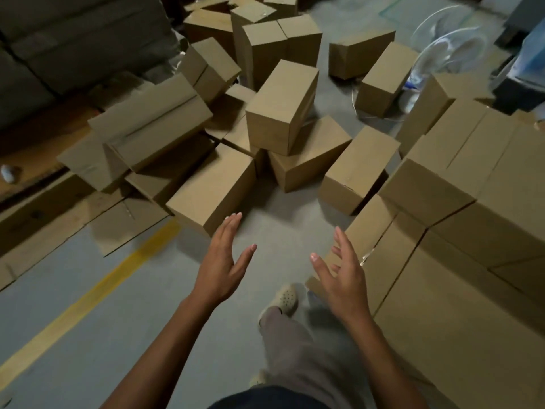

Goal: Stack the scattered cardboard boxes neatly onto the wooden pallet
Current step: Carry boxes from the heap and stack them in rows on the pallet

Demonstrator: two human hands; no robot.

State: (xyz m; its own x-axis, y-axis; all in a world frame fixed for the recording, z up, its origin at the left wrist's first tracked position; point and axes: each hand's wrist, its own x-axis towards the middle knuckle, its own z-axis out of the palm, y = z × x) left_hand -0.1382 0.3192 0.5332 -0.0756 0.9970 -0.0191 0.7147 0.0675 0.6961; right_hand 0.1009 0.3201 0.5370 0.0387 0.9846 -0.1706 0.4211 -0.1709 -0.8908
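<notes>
Both hands reach forward with fingers spread wide, holding nothing: left hand [224, 261] near a brown rectangular cardboard box [212, 188] on the grey concrete floor [88, 335]; right hand [342, 276] beside stacked brown cardboard boxes [460, 231].

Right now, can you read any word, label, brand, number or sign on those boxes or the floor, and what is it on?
No text can be read in this view.
Scattered cardboard boxes: plain brown faces and tape seams, no print or label.
Stacked boxes at right: plain too.
Yellow floor line: a painted stripe, no letters.
Small white object at far left: too blurred to tell.
</notes>
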